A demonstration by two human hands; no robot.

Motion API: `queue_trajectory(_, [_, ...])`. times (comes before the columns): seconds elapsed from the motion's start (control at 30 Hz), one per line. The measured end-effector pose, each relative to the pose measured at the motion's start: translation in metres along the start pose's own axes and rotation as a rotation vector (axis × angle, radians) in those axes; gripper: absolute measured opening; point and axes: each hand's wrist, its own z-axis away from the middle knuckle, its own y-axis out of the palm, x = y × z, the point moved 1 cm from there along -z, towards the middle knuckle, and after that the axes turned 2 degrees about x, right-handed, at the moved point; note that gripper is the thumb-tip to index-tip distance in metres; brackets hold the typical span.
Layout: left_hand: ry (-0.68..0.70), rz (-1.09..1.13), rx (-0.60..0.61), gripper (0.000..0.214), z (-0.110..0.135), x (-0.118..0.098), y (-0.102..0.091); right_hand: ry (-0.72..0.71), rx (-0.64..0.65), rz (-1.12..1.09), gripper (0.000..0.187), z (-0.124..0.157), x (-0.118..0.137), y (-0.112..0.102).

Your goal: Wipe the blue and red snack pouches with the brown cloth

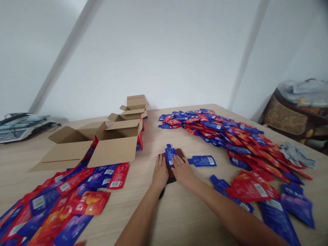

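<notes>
Blue pouch [170,153] on a dark brown pad [180,152] upon the surface [154,140]
Right hand [182,171] lies with its grip unclosed, outstretched fingers touching the pouch; left hand [160,173], grip also unclosed, lies flat along the pad's left side; a second blue pouch [203,161] sits just right of the pad, a heap of red and blue pouches [230,135] beyond it

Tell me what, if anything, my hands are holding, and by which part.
Nothing looks gripped: the right hand rests over the lower right edge of the blue narrow-necked pouch, and the left hand lies on the dark brown pad.
</notes>
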Motion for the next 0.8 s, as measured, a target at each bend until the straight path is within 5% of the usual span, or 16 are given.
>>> queue_trajectory(0.2, [0.034,0.044,-0.017,0.049,0.000,0.002,0.000,0.042,-0.051,-0.048,0.050,-0.013,-0.003,-0.021])
queue_trajectory(0.4, [0.017,0.033,-0.031,0.049,-0.001,-0.002,-0.001,-0.004,0.024,-0.057,0.052,-0.038,0.002,-0.007])
queue_trajectory(0.73, [-0.018,0.009,0.033,0.049,0.000,-0.009,-0.012,-0.122,0.078,-0.079,0.069,0.040,0.010,-0.012])
queue_trajectory(0.8, [-0.012,0.035,0.026,0.049,0.000,-0.009,-0.011,-0.137,0.090,-0.131,0.060,0.043,0.006,-0.018])
